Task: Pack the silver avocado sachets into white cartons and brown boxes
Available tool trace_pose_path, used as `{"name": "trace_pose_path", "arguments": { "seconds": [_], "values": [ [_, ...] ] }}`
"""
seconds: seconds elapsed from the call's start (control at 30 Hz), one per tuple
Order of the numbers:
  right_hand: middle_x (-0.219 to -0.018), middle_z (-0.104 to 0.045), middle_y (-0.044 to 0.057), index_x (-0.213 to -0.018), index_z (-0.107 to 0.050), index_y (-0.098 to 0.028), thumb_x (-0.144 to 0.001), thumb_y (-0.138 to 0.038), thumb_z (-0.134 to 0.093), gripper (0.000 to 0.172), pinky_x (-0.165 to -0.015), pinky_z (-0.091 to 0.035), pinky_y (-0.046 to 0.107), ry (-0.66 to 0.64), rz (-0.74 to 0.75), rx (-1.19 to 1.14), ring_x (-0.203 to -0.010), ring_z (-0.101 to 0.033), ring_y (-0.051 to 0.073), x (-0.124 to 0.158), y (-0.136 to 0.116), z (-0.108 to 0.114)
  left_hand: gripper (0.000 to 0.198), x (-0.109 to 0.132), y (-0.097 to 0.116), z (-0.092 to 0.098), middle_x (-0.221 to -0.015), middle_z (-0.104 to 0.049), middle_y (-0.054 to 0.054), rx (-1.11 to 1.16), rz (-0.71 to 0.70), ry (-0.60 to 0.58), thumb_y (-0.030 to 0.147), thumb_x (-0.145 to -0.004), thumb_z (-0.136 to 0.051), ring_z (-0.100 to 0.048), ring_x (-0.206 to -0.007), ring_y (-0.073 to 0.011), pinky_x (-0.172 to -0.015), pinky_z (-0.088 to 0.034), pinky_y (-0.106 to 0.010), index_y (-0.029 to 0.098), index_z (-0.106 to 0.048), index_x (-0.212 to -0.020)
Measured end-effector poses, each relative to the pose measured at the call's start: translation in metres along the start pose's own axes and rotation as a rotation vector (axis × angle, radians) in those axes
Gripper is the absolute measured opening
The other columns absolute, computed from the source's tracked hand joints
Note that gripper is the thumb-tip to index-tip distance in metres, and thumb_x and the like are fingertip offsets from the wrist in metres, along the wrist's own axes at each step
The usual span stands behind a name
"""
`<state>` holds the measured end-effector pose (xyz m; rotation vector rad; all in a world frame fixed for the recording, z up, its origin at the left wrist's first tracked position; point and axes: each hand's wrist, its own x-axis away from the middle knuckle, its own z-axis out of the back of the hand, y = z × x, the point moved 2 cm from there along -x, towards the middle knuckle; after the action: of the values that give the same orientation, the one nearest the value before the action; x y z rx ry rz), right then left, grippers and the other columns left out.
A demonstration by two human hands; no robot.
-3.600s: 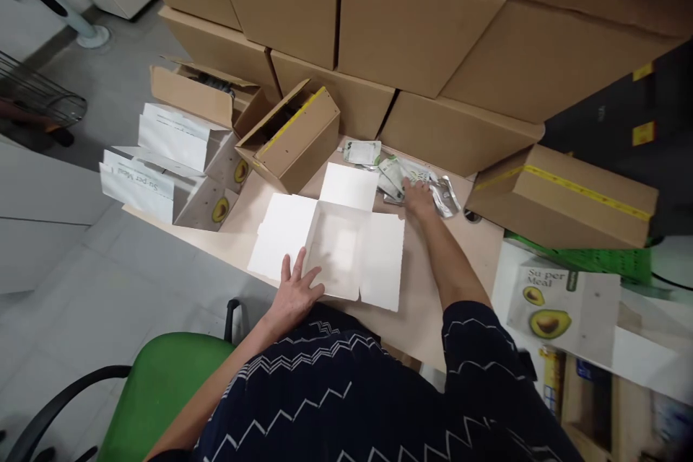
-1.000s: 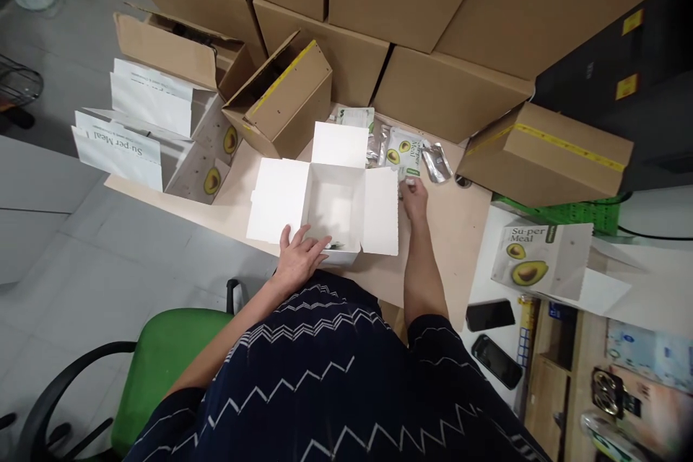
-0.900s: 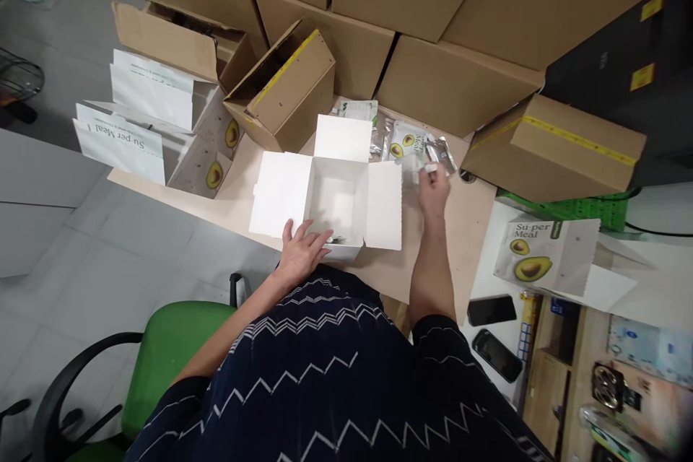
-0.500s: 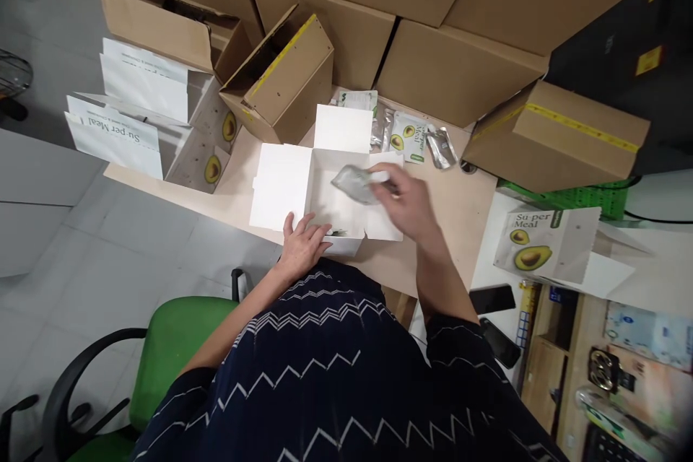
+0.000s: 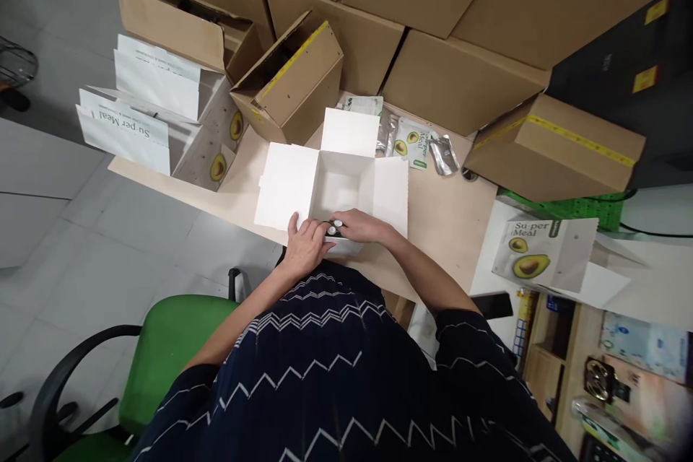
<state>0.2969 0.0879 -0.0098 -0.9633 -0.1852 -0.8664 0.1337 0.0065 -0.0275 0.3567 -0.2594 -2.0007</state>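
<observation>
Carton [image 5: 342, 188] (white, standing open): left hand [image 5: 306, 245] clasps its near wall [image 5: 349, 246], right hand [image 5: 364, 226] pinches a white cap [image 5: 338, 223].

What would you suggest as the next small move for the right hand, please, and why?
Probably, the right hand should gently press the two white caps down: they sit right by its fingers, at the near end of the open white box, while the left hand rests at the near left corner. What lies beneath the caps is hidden.
</observation>
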Motion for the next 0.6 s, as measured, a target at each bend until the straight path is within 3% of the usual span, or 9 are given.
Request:
{"name": "trace_pose_path", "arguments": {
  "seconds": [0.23,0.37,0.5,0.6],
  "values": [
    [-0.107,-0.073,0.012,-0.107,-0.066,-0.017,-0.092,-0.012,-0.044,0.028,-0.081,-0.043,0.033,0.052,0.048,-0.083,-0.096,-0.064,0.023,0.001,-0.001,-0.009,0.044,0.000,0.000,0.000,-0.126,-0.067,-0.017,-0.007,0.026,-0.001,0.034,-0.095,-0.057,-0.062,-0.116,-0.0290,-0.120,-0.017,-0.058,0.015,-0.053,-0.134],
    [-0.114,-0.070,0.016,-0.119,-0.059,-0.013,-0.087,-0.007,-0.044,0.035,-0.083,-0.045,0.035,0.027,0.039,-0.113,-0.097,-0.064,0.024,0.001,-0.002,-0.011,0.058,-0.001,0.002,0.000,-0.139,-0.061,-0.018,-0.033,0.011,-0.044,0.032,-0.095,-0.056,-0.056,-0.126,-0.0323,-0.120,-0.013,-0.061,0.016,-0.042,-0.148],
    [-0.117,-0.068,0.019,-0.131,-0.048,-0.008,-0.082,-0.001,-0.042,0.050,-0.083,-0.047,0.034,0.072,-0.024,-0.169,-0.099,-0.064,0.024,0.009,-0.006,-0.009,0.060,-0.001,0.003,-0.001,-0.135,-0.065,-0.017,-0.066,-0.015,-0.068,0.031,-0.097,-0.052,-0.054,-0.129,-0.0347,-0.118,-0.010,-0.067,0.018,-0.037,-0.153],
    [-0.123,-0.067,0.018,-0.127,-0.052,-0.012,-0.083,-0.004,-0.043,0.046,-0.090,-0.048,0.037,0.176,0.005,-0.228,-0.106,-0.064,0.025,0.029,-0.013,0.002,0.055,-0.002,0.004,-0.001,-0.129,-0.068,-0.015,-0.081,-0.015,-0.103,0.031,-0.099,-0.048,-0.055,-0.127,-0.0335,-0.118,-0.008,-0.068,0.019,-0.040,-0.152]
  ]
}}
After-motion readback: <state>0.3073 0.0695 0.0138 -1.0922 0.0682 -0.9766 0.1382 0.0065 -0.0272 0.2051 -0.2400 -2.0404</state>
